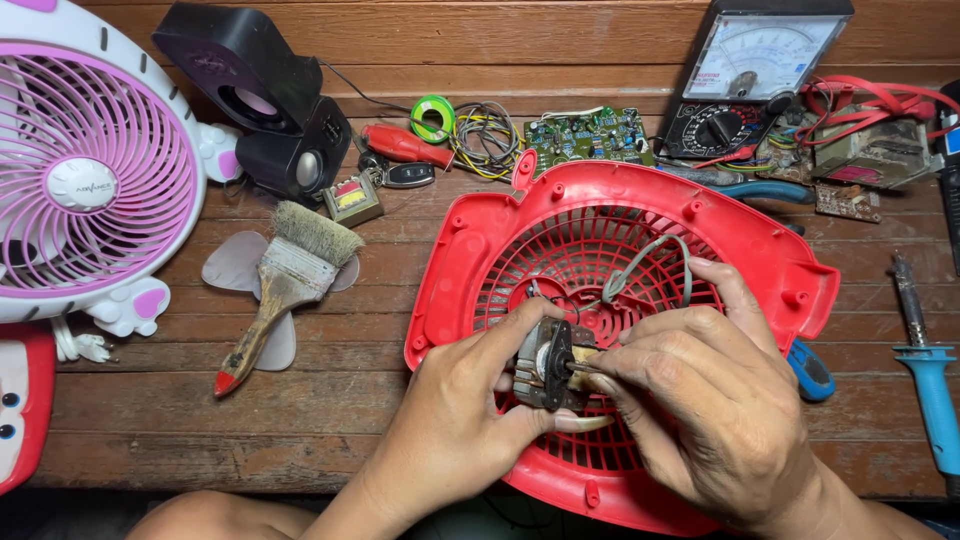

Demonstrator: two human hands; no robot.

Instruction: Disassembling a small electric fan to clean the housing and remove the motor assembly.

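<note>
Motor [545, 365] gripped in my left hand [455, 420] over the red fan grille [480, 250], near tabletop's front edge. Right hand [715, 400] pinched on its shaft. Looks like shaft check; next needs steady grip, wires kept slack.

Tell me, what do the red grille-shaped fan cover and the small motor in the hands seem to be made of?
Red grille-shaped fan cover: probably moulded plastic, with an even glossy colour and thin ribs. Small motor: apparently metal, grey and dull, its plates stacked; the left hand holds it, the right hand touches its shaft.
</note>
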